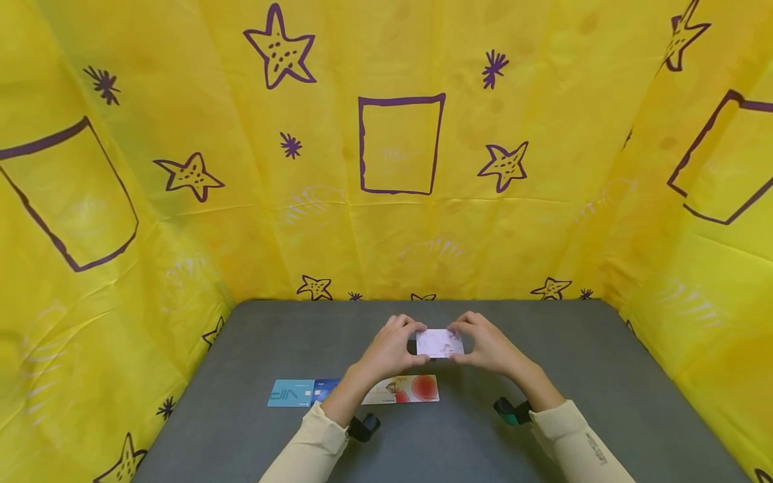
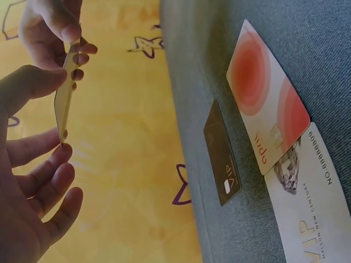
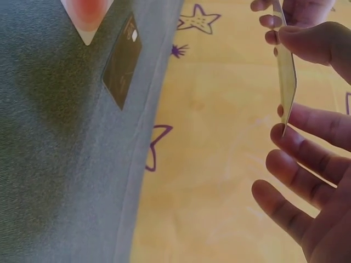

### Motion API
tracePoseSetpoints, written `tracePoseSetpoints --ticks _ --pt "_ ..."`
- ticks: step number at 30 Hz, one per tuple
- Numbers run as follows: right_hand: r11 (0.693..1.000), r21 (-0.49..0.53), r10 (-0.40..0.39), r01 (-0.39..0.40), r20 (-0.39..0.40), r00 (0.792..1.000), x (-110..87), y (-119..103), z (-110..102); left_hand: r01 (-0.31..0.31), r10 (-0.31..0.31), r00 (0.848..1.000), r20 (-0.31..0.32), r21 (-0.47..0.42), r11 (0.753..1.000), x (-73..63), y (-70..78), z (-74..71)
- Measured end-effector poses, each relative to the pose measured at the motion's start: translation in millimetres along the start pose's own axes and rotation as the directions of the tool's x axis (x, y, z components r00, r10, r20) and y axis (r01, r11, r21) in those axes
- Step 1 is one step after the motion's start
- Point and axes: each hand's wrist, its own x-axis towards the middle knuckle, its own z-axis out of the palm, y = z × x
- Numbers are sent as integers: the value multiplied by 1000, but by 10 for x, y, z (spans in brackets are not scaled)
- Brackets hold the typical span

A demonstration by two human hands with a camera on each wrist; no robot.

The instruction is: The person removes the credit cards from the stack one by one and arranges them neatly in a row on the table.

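Observation:
A pale card with faint pinkish print (image 1: 439, 343) is held up above the table, its printed face toward the head camera. My left hand (image 1: 389, 347) pinches its left edge between thumb and fingers. The right hand (image 1: 490, 347) pinches the opposite edge the same way. Both wrist views catch this card nearly edge-on. Below the hands lies a row of cards: a teal card (image 1: 290, 394), a blue card (image 1: 325, 389) partly behind my left forearm, a white VIP card (image 2: 307, 213) and a white card with red circles (image 1: 418, 388).
A dark VIP card (image 2: 222, 156) lies flat beyond the row, mostly hidden by my left hand in the head view. The grey table (image 1: 604, 402) meets yellow curtains (image 1: 398, 248) with purple drawings at the back and sides. Dark bands sit on both wrists.

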Motion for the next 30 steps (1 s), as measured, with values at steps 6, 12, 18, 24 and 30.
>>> tracePoseSetpoints --ticks 6,12,18,24,30 --pt "1000 -3 5 -5 6 1000 -71 28 4 -22 22 999 25 25 999 2 10 53" --pt "1000 3 0 0 9 1000 -129 73 34 -31 30 998 56 16 999 -10 23 115" --pt "1000 6 -6 6 22 1000 -195 176 129 -2 2 997 81 6 1000 -17 9 269" --pt "999 18 28 -29 73 997 -285 269 238 17 -19 992 128 23 1000 -20 -7 445" --pt "997 33 67 -72 127 990 -364 355 355 0 -8 986 165 50 999 -12 -30 624"
